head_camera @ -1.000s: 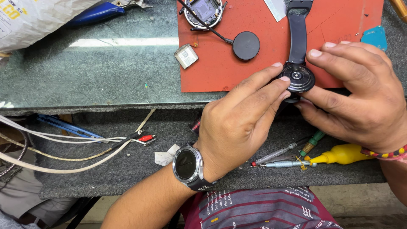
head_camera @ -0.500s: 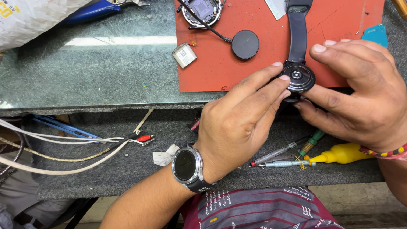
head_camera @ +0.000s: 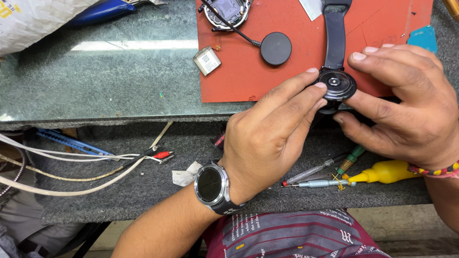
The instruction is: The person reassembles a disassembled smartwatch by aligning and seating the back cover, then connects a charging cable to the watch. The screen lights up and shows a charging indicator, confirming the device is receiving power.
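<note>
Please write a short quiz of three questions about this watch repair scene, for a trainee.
1. True or false: both hands touch the round black watch body at the edge of the red mat.
2. Which thing lies on the mat near the strap? A) a black disc B) a yellow bottle C) a red clip
3. On which wrist is a watch worn?

Key:
1. True: fingers of the left hand and the right hand press on it.
2. A
3. The left wrist.
</note>
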